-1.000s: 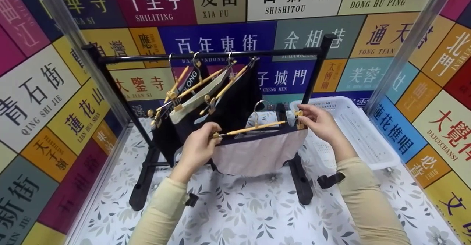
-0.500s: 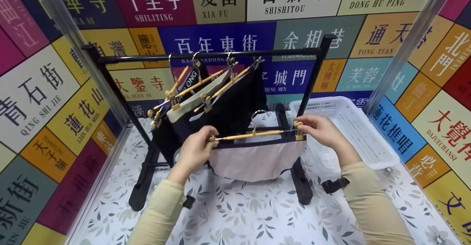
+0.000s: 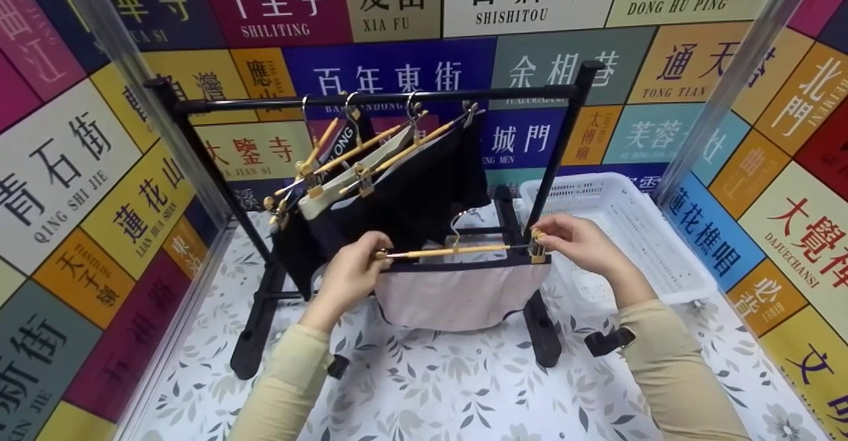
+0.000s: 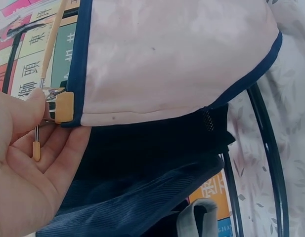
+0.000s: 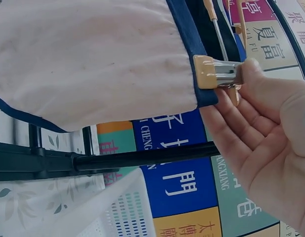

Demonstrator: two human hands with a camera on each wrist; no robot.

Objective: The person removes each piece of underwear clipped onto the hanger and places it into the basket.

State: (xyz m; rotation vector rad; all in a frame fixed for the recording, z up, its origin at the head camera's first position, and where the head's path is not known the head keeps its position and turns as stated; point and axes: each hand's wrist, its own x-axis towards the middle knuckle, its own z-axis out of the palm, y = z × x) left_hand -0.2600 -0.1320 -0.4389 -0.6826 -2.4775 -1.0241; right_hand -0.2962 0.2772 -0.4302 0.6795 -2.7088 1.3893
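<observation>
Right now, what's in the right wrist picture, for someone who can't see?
A right hand pinches a tan clip at the corner of a pale pink navy-edged cloth. Below are a black bar and part of a white basket.

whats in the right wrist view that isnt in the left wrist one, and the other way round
Only the right wrist view shows the right hand pinching the right clip, and part of the white basket.

Only the left wrist view shows the left hand pinching the left clip, plus ribbed dark blue fabric and a bit of pale grey fabric.

Both share the pink cloth with its dark blue edging, the hanger, parts of the black rack, the floral covering and wall signs.
</observation>
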